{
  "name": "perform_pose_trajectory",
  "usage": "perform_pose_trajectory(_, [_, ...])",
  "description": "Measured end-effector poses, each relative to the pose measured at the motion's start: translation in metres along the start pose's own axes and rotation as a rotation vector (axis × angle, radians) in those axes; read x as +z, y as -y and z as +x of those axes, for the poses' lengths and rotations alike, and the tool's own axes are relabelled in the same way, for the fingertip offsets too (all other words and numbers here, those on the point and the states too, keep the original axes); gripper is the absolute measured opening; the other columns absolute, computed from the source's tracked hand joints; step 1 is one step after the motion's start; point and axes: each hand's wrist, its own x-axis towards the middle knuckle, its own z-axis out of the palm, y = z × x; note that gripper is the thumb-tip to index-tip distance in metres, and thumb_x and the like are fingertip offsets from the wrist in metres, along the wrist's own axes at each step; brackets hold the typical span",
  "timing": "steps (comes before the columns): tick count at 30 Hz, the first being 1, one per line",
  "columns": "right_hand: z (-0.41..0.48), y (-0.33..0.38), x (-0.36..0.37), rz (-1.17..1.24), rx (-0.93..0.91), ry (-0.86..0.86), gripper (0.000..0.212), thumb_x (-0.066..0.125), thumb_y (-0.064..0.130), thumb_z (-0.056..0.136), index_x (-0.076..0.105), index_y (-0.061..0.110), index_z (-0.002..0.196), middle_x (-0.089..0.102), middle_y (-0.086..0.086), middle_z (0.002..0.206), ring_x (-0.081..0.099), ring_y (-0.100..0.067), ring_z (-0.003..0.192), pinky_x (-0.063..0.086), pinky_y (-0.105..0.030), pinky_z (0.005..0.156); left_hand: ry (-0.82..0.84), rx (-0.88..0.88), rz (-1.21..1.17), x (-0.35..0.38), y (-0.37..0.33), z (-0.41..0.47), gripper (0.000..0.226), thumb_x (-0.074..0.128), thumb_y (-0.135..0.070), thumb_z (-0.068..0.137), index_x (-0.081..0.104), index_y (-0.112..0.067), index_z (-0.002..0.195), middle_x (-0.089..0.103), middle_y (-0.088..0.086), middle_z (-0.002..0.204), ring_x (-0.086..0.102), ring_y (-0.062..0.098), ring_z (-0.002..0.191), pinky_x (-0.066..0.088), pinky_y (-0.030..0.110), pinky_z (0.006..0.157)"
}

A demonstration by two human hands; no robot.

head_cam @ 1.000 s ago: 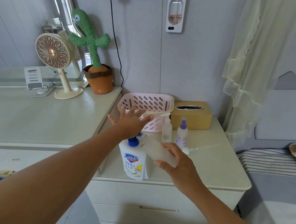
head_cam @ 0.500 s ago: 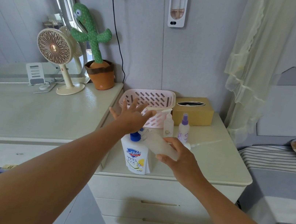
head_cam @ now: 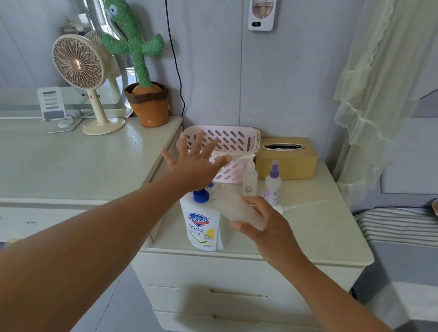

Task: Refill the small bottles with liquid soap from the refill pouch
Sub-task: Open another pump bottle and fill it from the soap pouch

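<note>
The right hand (head_cam: 268, 227) grips a translucent bottle (head_cam: 234, 206), fingers (head_cam: 256, 201) and thumb curled round its body, holding it tilted with its neck pointing toward the blue cap (head_cam: 201, 196) of the refill pouch (head_cam: 200, 227). The pouch stands upright near the front edge of the table (head_cam: 330, 233). The left hand (head_cam: 196, 166) hovers above the pouch with its fingers spread wide and straight, grasping nothing. Just behind the tilted bottle stand two small bottles, a white one (head_cam: 250, 177) and a purple-topped spray bottle (head_cam: 272, 183), side by side. Behind them sit a pink basket (head_cam: 230, 139) and a tissue box (head_cam: 287, 156) against the wall.
</note>
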Motion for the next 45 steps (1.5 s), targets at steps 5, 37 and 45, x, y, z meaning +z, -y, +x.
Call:
perform_pose_trajectory(5, [-0.001,0.002,0.0,0.013,-0.001,-0.009,0.042,0.067,0.031,0.086,0.049,0.029,0.124,0.05,0.011,0.111,0.048,-0.006,0.101,0.037,0.002,0.069,0.022,-0.005,-0.046,0.001,0.002,0.001,0.069,0.013,-0.073,0.088,0.002,-0.043,0.15,-0.016,-0.006,0.159,-0.022,0.03,0.144,-0.014,0.071,0.105])
perform_pose_trajectory(37, [0.0,0.0,0.002,-0.012,-0.004,-0.006,0.044,0.066,0.032,0.086,0.047,0.03,0.126,0.05,0.01,0.115,0.048,-0.007,0.1,0.04,0.001,0.066,0.018,-0.008,0.001,0.003,-0.001,0.0,0.068,0.011,-0.072,0.089,0.002,-0.044,0.15,-0.015,-0.006,0.159,-0.022,0.029,0.144,-0.015,0.069,0.105])
perform_pose_trajectory(45, [0.001,-0.002,0.003,-0.012,0.002,-0.007,0.042,0.066,0.031,0.086,0.048,0.031,0.124,0.049,0.012,0.113,0.046,-0.004,0.1,0.038,0.0,0.066,0.04,-0.026,-0.072,0.009,0.0,0.0,0.068,0.012,-0.073,0.088,0.005,-0.045,0.149,-0.012,-0.007,0.16,-0.023,0.028,0.144,-0.015,0.07,0.105])
